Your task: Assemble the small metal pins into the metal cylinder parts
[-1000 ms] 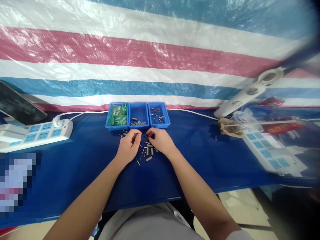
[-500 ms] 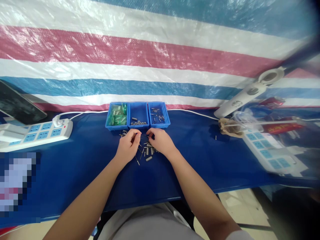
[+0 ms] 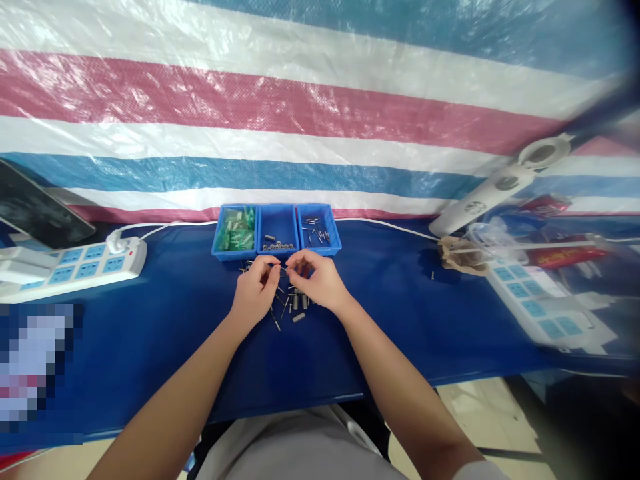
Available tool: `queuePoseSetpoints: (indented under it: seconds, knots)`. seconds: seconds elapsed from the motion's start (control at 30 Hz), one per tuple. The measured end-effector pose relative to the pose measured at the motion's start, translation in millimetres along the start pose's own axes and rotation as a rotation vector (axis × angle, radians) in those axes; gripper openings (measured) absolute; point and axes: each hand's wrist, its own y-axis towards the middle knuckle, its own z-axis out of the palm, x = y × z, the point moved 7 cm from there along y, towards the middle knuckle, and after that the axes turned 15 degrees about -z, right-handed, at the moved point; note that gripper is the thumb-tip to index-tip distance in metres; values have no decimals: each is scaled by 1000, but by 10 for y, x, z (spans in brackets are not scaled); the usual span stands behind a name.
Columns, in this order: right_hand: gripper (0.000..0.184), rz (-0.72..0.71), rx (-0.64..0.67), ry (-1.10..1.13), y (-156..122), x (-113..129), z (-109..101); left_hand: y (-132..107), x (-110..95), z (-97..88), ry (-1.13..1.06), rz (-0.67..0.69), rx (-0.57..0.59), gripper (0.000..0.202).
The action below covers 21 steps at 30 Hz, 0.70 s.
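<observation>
Over the middle of the blue table, my left hand [image 3: 256,288] and my right hand [image 3: 319,279] come together, fingertips almost meeting. Each is closed in a pinch. A thin metal pin [image 3: 283,269] spans the small gap between them, its ends covered by fingers. Under and between the hands lies a loose pile of blind rivets [image 3: 277,323] with long thin stems and short grey metal cylinders [image 3: 299,317]. Part of that pile is hidden by my hands.
Behind the hands stand three blue bins: one with green-wrapped pieces [image 3: 216,248], one with small round metal parts [image 3: 261,230], one with rivets [image 3: 336,233]. Power strips lie left [image 3: 135,257] and right [image 3: 530,303]. A small screw [image 3: 433,275] and crumpled brown paper bag [image 3: 457,257] sit rightward.
My right hand has moved left and slightly up, bringing its fingertips close to my left hand's. My left hand has barely moved.
</observation>
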Motion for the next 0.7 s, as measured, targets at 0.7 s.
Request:
queuePoseSetpoints:
  seconds: [0.7]
  knots:
    - [13, 75, -51, -59, 1, -48, -34, -3, -27, -33, 42, 14, -38, 33]
